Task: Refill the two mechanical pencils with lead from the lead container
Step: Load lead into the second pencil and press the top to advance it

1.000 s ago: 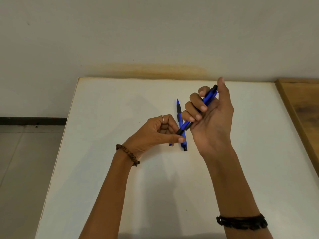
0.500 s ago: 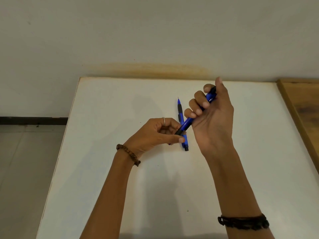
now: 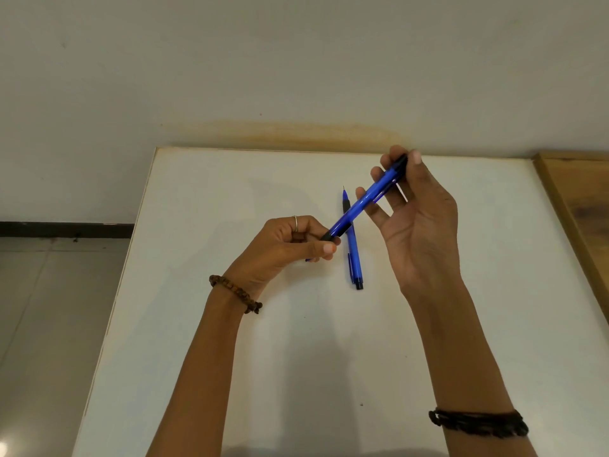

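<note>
White tabletop (image 3: pixel 204 324) fills most of my view, pushed up against a pale wall (image 3: pixel 296 61) with a yellowish stain just above the table's far edge; a wooden surface (image 3: pixel 580 206) sits beside it on the right, and tiled floor (image 3: pixel 49 308) shows on the left.

I see the right hand (image 3: pixel 418 225) raised above the table, palm toward me, with its fingers loosely spread along the upper half of a blue mechanical pencil (image 3: pixel 365 199); the thumb and forefinger pinch the pencil's black top end. That pencil slants down and to the left, and its black grip end goes into the left hand (image 3: pixel 290 249), whose curled fingers and thumb pinch it. A bit of blue shows under the left hand's fingers; I cannot tell what it is.

I see the second blue pencil (image 3: pixel 352 245) lying flat on the table between the two hands, tip pointing away toward the wall, black cap end nearer me. The held pencil crosses above it.

A beaded bracelet (image 3: pixel 235 293) circles the left wrist, a dark braided band (image 3: pixel 478 422) the right forearm, and a ring (image 3: pixel 295 222) sits on a left finger.
</note>
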